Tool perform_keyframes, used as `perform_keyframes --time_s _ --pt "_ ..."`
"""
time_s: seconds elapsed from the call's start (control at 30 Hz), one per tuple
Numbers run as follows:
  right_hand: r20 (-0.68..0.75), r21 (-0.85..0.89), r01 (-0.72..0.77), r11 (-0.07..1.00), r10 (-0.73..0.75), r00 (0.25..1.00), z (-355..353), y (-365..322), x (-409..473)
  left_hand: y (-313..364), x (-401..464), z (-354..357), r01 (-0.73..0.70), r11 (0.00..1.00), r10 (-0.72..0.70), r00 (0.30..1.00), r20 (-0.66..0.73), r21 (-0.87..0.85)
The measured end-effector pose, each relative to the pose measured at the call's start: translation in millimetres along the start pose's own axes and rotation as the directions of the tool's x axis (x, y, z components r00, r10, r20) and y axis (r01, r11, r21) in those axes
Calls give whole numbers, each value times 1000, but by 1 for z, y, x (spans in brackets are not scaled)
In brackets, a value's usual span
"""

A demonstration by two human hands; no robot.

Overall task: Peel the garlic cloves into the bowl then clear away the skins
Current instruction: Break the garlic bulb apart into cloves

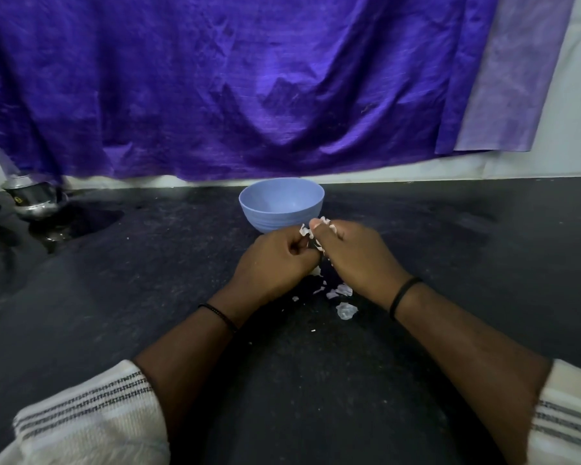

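Note:
A light blue bowl (281,204) stands on the dark counter (131,297), just beyond my hands. My left hand (275,263) and my right hand (353,256) meet in front of it, both with fingers curled round a garlic piece (311,231) whose pale papery skin sticks out between the thumbs. The clove itself is mostly hidden by my fingers. Loose skin flakes (341,292) lie on the counter under and just behind my right hand, and a larger crumpled piece of skin (347,311) lies nearest me.
A shiny metal pot (34,198) stands at the back left beside a wet patch (78,224). A purple cloth (232,88) hangs down the wall behind the counter. My striped white sleeves are at the bottom corners.

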State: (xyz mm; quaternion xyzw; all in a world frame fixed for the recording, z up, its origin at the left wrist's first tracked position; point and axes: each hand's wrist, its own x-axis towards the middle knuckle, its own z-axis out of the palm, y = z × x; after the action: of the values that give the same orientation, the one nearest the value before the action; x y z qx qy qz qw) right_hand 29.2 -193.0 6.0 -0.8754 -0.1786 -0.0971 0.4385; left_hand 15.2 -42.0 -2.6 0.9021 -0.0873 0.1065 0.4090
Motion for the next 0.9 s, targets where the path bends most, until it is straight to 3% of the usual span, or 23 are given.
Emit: perform_keyframes --time_s 0.1,0.17,0.27,0.43,0.63,0.8,0.9 --pt "32 -5 -19 1000 19 999 -3 -2 1 1 1 -3 -5 1000 6 999 47 -10" --pt "67 13 -27 1000 26 997 -5 -2 1 1 0 -2 -28 992 35 998 54 -121" --pt "130 123 -61 990 45 991 -6 -1 3 -1 1 1 -79 948 80 997 -10 -309" --pt "187 187 -37 982 2 982 -6 -9 -2 0 -1 6 -96 920 88 995 -40 -381" --pt "98 271 -56 961 30 995 6 -16 -6 10 -4 21 -148 881 48 973 -226 -449" --pt "-31 282 -4 960 13 999 21 -31 -5 23 -7 27 -159 860 -113 867 -485 -485" --pt "-22 352 -30 936 41 999 22 -33 -5 25 -6 24 -197 813 -104 877 -469 -548"
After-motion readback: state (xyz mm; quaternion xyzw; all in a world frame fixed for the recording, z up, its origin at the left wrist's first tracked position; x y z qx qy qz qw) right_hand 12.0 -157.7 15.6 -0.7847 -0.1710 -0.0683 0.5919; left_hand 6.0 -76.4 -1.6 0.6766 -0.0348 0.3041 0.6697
